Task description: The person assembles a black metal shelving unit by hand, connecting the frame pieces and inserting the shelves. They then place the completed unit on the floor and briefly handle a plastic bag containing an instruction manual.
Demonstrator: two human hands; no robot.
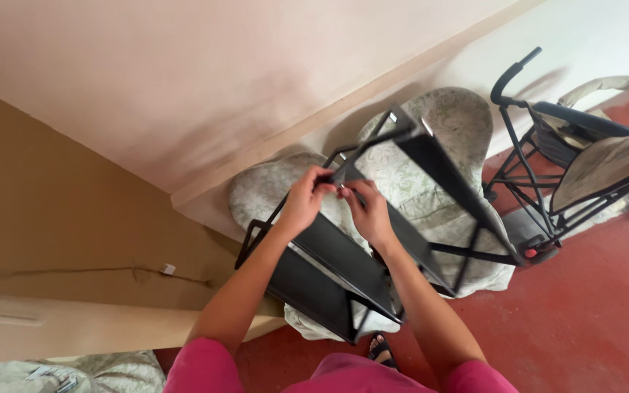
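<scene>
Two bare hands meet at one joint of a black metal shelf rack point(373, 247), a flat-panelled frame with thin crossed bracing rods. The rack lies tilted on its side, resting against a rounded armchair with pale green floral fabric point(445, 131).

Left hand point(306, 200): the fingers are curled closed around a thin black frame bar near the upper middle of the rack. The fingertips pinch at the point where the bar meets a diagonal rod.

Right hand point(370, 212): the fingers are bent and closed on a small part at the same joint, touching the fingertips of the left hand. The part itself is too small to identify.

Position of the rack relative to the grip: the joint lies directly between both hands. The long black shelf panels extend below and toward the person, passing between the two forearms. The upper end of the frame projects away from the hands, up and to the right, over the armchair back. A crossed brace sits to the right of the right hand, well apart from it.

Surroundings: the red painted floor point(591, 320) carries a folding stroller with a black tubular frame and beige seat point(584, 160), standing to the right of the armchair. A cream wall point(183, 73) rises behind. Pink sleeves point(205, 367) show at the bottom edge.
</scene>
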